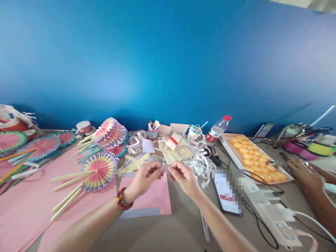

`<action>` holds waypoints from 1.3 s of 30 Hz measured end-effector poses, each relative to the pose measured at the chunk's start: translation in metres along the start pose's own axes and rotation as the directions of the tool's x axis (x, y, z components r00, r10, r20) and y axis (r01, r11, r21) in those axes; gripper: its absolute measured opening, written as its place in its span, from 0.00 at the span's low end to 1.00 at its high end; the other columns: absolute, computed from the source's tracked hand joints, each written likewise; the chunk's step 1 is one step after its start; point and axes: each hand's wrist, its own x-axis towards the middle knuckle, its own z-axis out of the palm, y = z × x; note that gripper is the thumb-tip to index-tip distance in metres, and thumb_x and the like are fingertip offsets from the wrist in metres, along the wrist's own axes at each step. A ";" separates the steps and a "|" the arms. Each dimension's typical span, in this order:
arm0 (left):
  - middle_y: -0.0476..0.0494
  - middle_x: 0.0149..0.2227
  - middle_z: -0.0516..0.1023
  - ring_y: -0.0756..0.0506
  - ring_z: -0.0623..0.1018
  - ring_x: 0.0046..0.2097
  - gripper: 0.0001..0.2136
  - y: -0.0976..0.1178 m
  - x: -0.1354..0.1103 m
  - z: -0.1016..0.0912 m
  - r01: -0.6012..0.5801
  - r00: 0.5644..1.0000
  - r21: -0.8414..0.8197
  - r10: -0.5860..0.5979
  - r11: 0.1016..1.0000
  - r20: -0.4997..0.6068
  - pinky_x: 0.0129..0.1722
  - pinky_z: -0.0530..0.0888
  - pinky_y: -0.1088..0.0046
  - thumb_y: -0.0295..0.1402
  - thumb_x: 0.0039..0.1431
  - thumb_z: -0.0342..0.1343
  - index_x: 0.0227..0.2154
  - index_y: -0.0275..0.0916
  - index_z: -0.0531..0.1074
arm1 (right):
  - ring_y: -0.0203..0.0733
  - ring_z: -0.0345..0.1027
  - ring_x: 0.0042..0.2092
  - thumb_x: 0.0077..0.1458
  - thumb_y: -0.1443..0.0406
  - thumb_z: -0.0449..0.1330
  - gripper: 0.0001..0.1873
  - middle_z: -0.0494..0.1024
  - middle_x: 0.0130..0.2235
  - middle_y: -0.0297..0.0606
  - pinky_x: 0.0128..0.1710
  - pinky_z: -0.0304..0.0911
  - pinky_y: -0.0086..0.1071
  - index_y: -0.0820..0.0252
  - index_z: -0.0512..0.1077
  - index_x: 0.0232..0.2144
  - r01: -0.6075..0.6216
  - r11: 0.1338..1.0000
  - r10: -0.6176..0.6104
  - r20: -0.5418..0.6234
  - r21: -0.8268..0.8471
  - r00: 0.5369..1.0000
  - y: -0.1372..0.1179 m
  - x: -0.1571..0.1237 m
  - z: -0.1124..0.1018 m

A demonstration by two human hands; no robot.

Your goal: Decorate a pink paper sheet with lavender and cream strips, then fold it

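My left hand [146, 176], with a red bead bracelet [124, 199] at its wrist, is closed in a pinch over a pink sheet [151, 196]. Facing it, my right hand [185, 177] is pinched too, its fingertips a small gap from the left ones. A thin, see-through piece seems to span the fingertips, too faint to name. Along the pink sheet's near edge runs a grey-blue strip [140, 212]. Left of my hands lies a pleated paper fan [101, 170] with pale sticks, and behind it rests a stack of similar fans [112, 134].
Beyond my hands lie curled white paper strips [202, 164] and a pen cup [153, 133]. To the right are a plastic bottle [218, 128], a phone [228, 194], a tray of orange domed pieces [287, 177], a power strip [262, 213] with cables, and another person's hand [306, 175].
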 end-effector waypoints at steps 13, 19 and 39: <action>0.45 0.28 0.76 0.50 0.73 0.31 0.14 -0.009 -0.012 0.000 0.094 0.995 0.040 -0.095 0.995 0.013 0.33 0.70 0.76 0.42 0.61 0.54 0.27 0.36 0.72 | 0.35 0.64 0.28 0.60 0.52 0.58 0.16 0.70 0.26 0.31 0.30 0.62 0.28 0.57 0.67 0.29 -0.132 0.983 0.120 0.103 0.124 0.987 0.008 -0.012 0.003; 0.46 0.29 0.76 0.49 0.73 0.31 0.13 -0.018 -0.015 -0.004 0.107 0.994 0.073 -0.108 0.992 0.006 0.33 0.69 0.76 0.39 0.62 0.52 0.27 0.37 0.71 | 0.35 0.66 0.28 0.62 0.55 0.55 0.14 0.71 0.26 0.30 0.30 0.63 0.28 0.57 0.66 0.29 -0.095 0.993 0.100 0.089 -0.066 0.991 0.027 -0.010 -0.007; 0.47 0.34 0.78 0.49 0.77 0.35 0.06 -0.011 -0.064 -0.027 0.038 0.963 0.568 -0.182 0.822 0.198 0.35 0.69 0.78 0.30 0.58 0.54 0.32 0.40 0.76 | 0.50 0.64 0.52 0.54 0.67 0.60 0.14 0.74 0.50 0.43 0.52 0.59 0.39 0.57 0.72 0.44 0.284 0.609 -0.253 0.158 -0.741 0.954 0.058 0.118 0.043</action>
